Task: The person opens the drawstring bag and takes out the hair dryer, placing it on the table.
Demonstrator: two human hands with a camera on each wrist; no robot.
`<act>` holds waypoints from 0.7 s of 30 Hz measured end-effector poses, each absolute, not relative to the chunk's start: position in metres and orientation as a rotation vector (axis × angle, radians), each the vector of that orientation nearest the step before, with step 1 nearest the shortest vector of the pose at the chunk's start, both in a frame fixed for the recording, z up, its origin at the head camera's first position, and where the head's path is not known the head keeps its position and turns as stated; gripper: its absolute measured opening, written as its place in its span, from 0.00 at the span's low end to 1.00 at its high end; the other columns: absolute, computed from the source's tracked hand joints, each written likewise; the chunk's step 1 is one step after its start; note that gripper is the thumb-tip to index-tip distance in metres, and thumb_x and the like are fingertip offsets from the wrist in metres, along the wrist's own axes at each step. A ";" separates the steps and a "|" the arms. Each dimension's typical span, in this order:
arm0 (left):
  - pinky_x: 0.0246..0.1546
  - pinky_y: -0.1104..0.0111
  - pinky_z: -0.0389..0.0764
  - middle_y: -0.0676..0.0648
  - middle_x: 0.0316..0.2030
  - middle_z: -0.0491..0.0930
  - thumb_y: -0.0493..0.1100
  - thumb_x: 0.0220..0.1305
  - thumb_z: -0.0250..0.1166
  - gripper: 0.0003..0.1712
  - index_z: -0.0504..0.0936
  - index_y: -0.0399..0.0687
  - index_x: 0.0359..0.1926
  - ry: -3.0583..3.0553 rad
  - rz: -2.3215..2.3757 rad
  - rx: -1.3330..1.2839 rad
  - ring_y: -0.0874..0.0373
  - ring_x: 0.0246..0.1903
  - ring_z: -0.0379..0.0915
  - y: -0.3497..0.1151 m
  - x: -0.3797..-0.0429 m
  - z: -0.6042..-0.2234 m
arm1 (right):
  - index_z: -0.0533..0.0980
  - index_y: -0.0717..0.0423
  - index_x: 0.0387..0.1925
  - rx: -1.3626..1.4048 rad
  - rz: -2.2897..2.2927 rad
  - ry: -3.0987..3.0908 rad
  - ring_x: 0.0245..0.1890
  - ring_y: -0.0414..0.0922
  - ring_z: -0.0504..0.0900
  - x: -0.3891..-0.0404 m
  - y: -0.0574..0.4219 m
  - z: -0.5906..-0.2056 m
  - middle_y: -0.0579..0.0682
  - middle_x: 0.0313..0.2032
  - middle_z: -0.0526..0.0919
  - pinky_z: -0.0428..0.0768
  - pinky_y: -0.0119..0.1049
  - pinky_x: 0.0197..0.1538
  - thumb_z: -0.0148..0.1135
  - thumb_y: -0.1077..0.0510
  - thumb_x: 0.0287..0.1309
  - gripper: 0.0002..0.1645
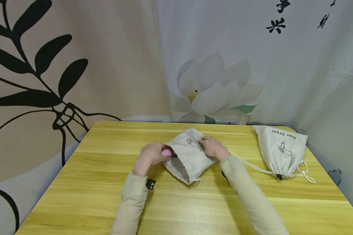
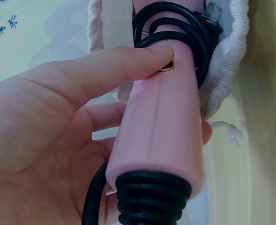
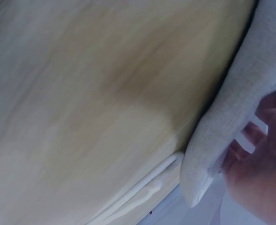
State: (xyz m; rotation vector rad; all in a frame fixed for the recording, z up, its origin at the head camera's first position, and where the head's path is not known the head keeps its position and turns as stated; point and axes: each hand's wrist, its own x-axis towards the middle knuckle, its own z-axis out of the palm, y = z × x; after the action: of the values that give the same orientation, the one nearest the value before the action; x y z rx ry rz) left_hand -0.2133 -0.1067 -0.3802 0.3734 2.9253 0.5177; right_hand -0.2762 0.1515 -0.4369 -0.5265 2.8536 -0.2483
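In the head view my left hand (image 1: pixel 153 155) is at the mouth of a pale cloth drawstring bag (image 1: pixel 191 163). It grips the pink handle (image 2: pixel 161 117) of an electric appliance, thumb on top and fingers underneath. A black cord (image 2: pixel 168 23) loops round the handle, and a ribbed black sleeve (image 2: pixel 147 197) shows at its end. The appliance's far part is hidden inside the bag, so its kind is unclear. My right hand (image 1: pixel 213 147) holds the bag near its closed end, bent fingers against the printed cloth. The right wrist view shows that hand (image 3: pixel 264 164) at the cloth's edge.
A second drawstring bag (image 1: pixel 282 153), printed "Hair Dryer", lies full and cinched at the right of the wooden table (image 1: pixel 85 195). White drawstring (image 1: pixel 250 164) stretches across the tabletop between the bags. Printed curtains (image 1: pixel 120 65) hang behind the table.
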 end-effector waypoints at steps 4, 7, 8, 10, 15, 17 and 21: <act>0.32 0.63 0.76 0.45 0.38 0.83 0.45 0.51 0.72 0.12 0.84 0.47 0.37 2.901 0.511 0.366 0.55 0.32 0.74 -0.108 -0.211 -0.377 | 0.65 0.50 0.67 -0.523 -0.222 2.853 0.69 0.62 0.60 -0.277 0.150 -0.437 0.55 0.70 0.62 0.65 0.58 0.66 0.44 0.56 0.70 0.26; 0.32 0.63 0.75 0.45 0.38 0.83 0.45 0.50 0.73 0.11 0.83 0.49 0.35 2.886 0.489 0.352 0.55 0.32 0.74 -0.110 -0.209 -0.375 | 0.65 0.50 0.67 -0.524 -0.212 2.858 0.68 0.62 0.60 -0.278 0.149 -0.437 0.56 0.70 0.62 0.66 0.58 0.66 0.45 0.58 0.69 0.26; 0.31 0.63 0.75 0.46 0.38 0.83 0.45 0.50 0.73 0.10 0.83 0.49 0.33 2.881 0.478 0.345 0.55 0.31 0.73 -0.111 -0.210 -0.375 | 0.65 0.51 0.67 -0.525 -0.210 2.860 0.68 0.62 0.61 -0.278 0.149 -0.437 0.56 0.70 0.62 0.66 0.58 0.66 0.45 0.58 0.69 0.26; 0.29 0.64 0.73 0.46 0.36 0.82 0.46 0.50 0.73 0.09 0.82 0.50 0.29 2.874 0.455 0.332 0.56 0.29 0.72 -0.112 -0.210 -0.374 | 0.65 0.51 0.67 -0.530 -0.205 2.866 0.68 0.62 0.61 -0.279 0.149 -0.438 0.56 0.69 0.63 0.65 0.57 0.66 0.46 0.58 0.68 0.26; 0.27 0.67 0.71 0.48 0.29 0.80 0.45 0.49 0.74 0.10 0.79 0.49 0.25 2.840 0.444 0.317 0.56 0.27 0.71 -0.116 -0.209 -0.372 | 0.65 0.51 0.67 -0.526 -0.212 2.866 0.68 0.62 0.61 -0.279 0.150 -0.438 0.57 0.69 0.63 0.67 0.58 0.65 0.47 0.59 0.67 0.27; 0.26 0.67 0.71 0.49 0.27 0.79 0.45 0.49 0.73 0.10 0.79 0.49 0.25 2.825 0.449 0.321 0.56 0.27 0.70 -0.118 -0.208 -0.372 | 0.65 0.51 0.67 -0.525 -0.218 2.863 0.68 0.62 0.61 -0.279 0.150 -0.438 0.56 0.69 0.63 0.68 0.58 0.64 0.48 0.59 0.67 0.27; 0.26 0.67 0.71 0.49 0.28 0.78 0.44 0.48 0.73 0.11 0.78 0.48 0.27 2.820 0.440 0.318 0.56 0.27 0.70 -0.122 -0.204 -0.368 | 0.65 0.51 0.67 -0.531 -0.227 2.860 0.68 0.62 0.61 -0.279 0.150 -0.439 0.56 0.69 0.62 0.69 0.59 0.63 0.48 0.59 0.67 0.27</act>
State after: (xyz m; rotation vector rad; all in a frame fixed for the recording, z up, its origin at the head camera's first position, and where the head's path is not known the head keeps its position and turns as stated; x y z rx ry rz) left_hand -0.2043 -0.1223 -0.3681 0.3183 2.8199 0.4398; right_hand -0.2787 0.1505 -0.4394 -0.5306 2.8599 -0.2270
